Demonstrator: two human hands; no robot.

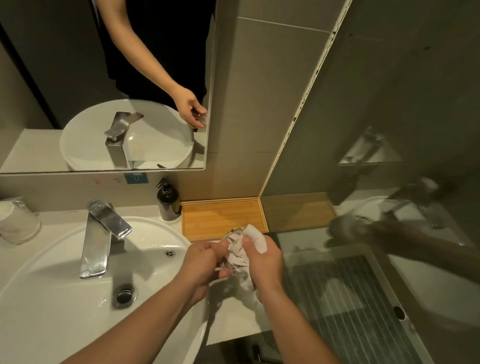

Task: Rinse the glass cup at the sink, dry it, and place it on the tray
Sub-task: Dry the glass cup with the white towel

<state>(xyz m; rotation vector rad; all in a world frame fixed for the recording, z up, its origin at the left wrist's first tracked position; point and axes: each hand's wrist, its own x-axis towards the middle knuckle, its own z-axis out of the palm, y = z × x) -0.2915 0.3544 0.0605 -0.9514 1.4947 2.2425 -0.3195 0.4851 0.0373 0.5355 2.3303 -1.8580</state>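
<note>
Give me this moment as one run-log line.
step: drying | left hand: holds glass cup | right hand: works white cloth into cup | wooden tray: nothing on it

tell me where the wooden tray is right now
In the head view, the wooden tray sits in the counter's back corner, right of the soap bottle, just behind both hands.

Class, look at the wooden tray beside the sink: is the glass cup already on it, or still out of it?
Out of it. The glass cup is held by the left hand while the right hand works a cloth into it; the tray is bare.
</note>
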